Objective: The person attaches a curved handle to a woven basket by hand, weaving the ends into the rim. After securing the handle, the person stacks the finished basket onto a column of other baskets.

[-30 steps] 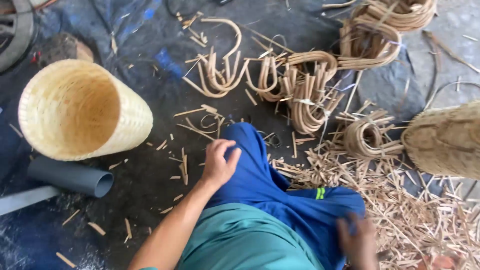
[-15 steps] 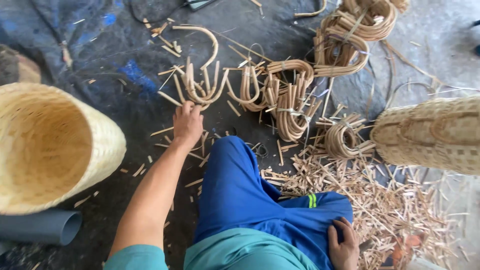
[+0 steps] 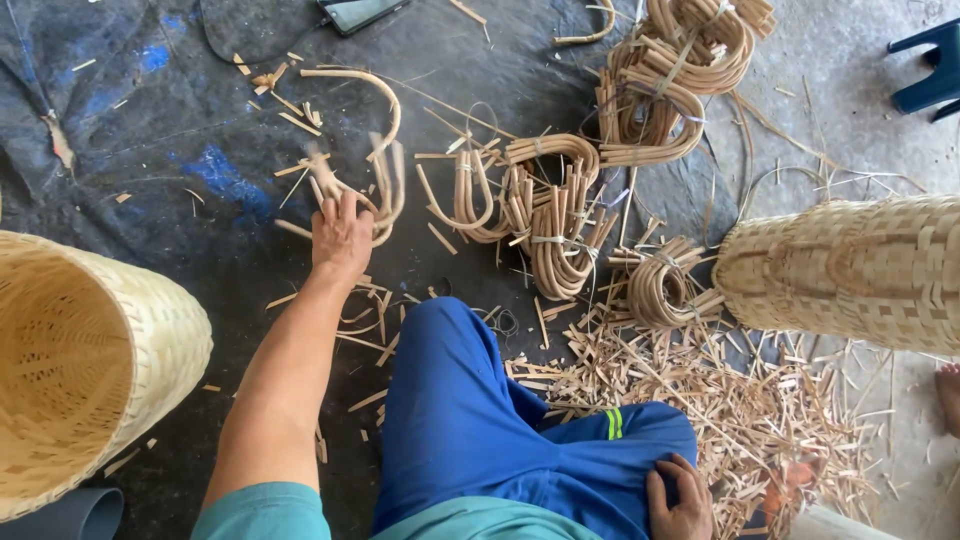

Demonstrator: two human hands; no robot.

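Observation:
My left hand (image 3: 341,237) reaches out over the dark floor sheet and closes on a bundle of bent rattan strips (image 3: 362,185), which looks blurred. My right hand (image 3: 682,497) rests on my blue trouser leg (image 3: 470,420), fingers loosely curled, holding nothing. More tied bundles of curved strips (image 3: 545,215) lie just right of the one I touch. A small coil of strips (image 3: 662,285) sits beside them.
A woven bamboo basket (image 3: 80,360) lies on its side at the left, a second one (image 3: 850,270) at the right. Larger rattan coils (image 3: 680,80) lie at the top. Offcuts (image 3: 700,390) litter the floor. A phone (image 3: 360,12), a grey pipe (image 3: 70,515) and a blue stool (image 3: 935,65) are nearby.
My left hand has gone from my knee forward to the bent strip bundle and taken hold of it. The view has shifted forward. My right hand stayed on my leg.

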